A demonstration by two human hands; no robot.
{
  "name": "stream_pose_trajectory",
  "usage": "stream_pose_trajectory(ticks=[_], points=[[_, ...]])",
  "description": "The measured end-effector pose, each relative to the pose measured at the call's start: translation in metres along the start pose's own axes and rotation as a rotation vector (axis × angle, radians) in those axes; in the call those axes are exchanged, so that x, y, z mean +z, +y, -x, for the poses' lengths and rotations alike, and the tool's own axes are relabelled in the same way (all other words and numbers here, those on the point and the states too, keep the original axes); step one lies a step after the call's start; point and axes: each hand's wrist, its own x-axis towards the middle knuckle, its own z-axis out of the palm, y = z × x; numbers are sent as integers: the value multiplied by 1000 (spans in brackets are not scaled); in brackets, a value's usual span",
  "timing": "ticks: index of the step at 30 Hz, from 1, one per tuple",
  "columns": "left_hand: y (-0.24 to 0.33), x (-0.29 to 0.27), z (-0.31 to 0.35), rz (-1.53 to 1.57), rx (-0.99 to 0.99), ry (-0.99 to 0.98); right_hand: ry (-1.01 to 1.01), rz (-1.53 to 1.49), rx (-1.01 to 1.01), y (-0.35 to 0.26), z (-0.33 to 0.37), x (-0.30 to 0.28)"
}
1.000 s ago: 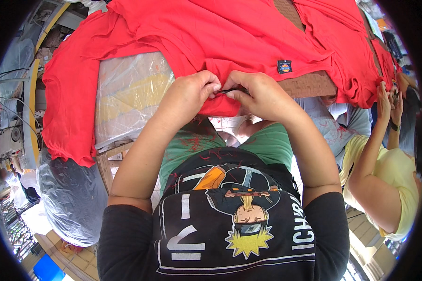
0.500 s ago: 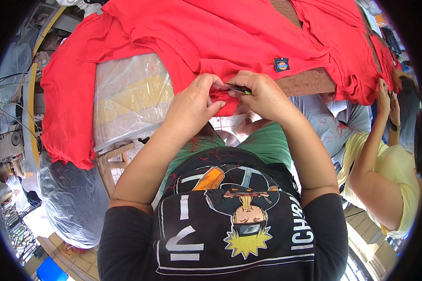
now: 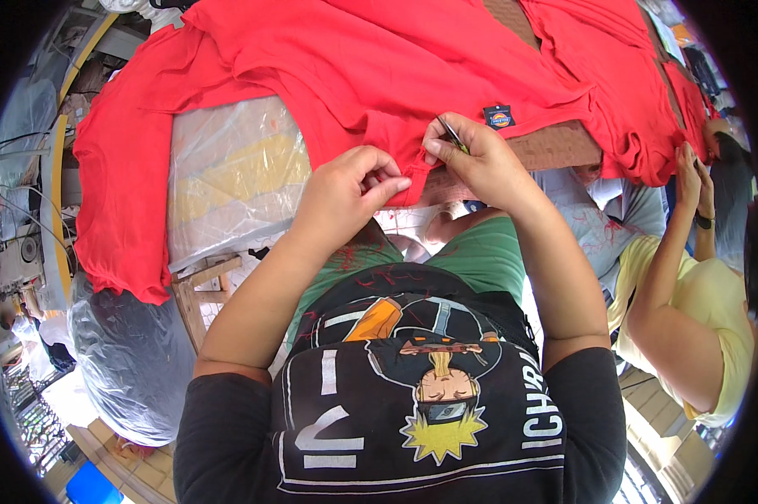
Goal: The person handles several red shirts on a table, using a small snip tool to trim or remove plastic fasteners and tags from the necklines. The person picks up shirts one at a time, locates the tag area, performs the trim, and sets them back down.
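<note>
Head view. Two bare hands at the near border of a large red cloth (image 3: 371, 59), which spreads beyond both and droops well out to the left.

Left grip (image 3: 352, 190): thumb and forefinger nearly together, other fingers curled, tips against a small gathered fold (image 3: 414, 175) of the cloth. Whether anything is pinched there, cannot tell. Right grip (image 3: 478, 160): closed round a slim dark tool (image 3: 453, 133), thumb and fingertips bunched at the fold's far right side. Whether cloth is caught there too, cannot tell.

Key relation: the fold sits between the grips, just right of the left fingertips and just left of and nearer the body than the right ones. Its long axis runs roughly near to far. Both hands are about equally close. The tool slants from the right palm toward the far left, its tip directed away from the fold; the right hand alone has it.

Edges: the brown counter (image 3: 555, 149) shows its near rim to the right of the right grip, beneath the cloth. A clear-wrapped bundle (image 3: 236, 168) lies left of the left grip. Most room is on the body side, between the forearms, above the green shorts (image 3: 484, 252). A co-worker's hands (image 3: 690, 181) are well apart, off to the right.
</note>
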Motion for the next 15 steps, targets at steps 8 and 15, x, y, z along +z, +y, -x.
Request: stream_pose_trajectory(ticks=[8, 15], points=[[18, -8, -24, -141, 17, -112, 57, 297, -193, -25, 6, 5], [15, 4, -24, -296, 198, 31, 43, 492, -193, -36, 11, -1]])
